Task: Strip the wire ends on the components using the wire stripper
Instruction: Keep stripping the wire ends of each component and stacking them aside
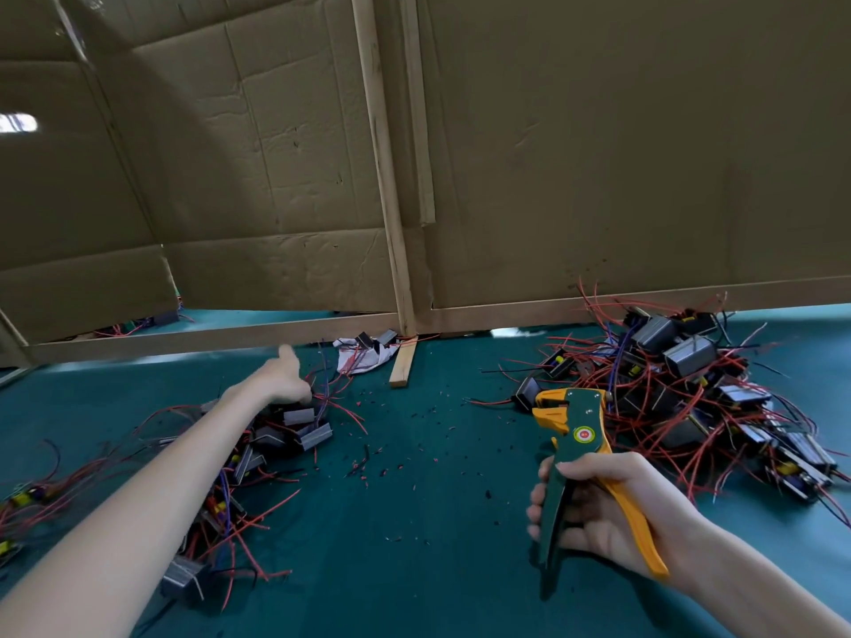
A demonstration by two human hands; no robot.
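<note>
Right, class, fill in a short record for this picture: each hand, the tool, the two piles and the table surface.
left hand: reaches onto the left pile of grey box components with red wires; grip unclear
right hand: grips the green and orange wire stripper by its handles, no wire in its head
right pile: same components, untouched
surface: teal table cover, small insulation scraps strewn between the piles

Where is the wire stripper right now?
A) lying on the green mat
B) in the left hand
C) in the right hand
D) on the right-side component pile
C: the right hand grips the green and yellow handles of the wire stripper; the left hand is at the left component pile.
</note>
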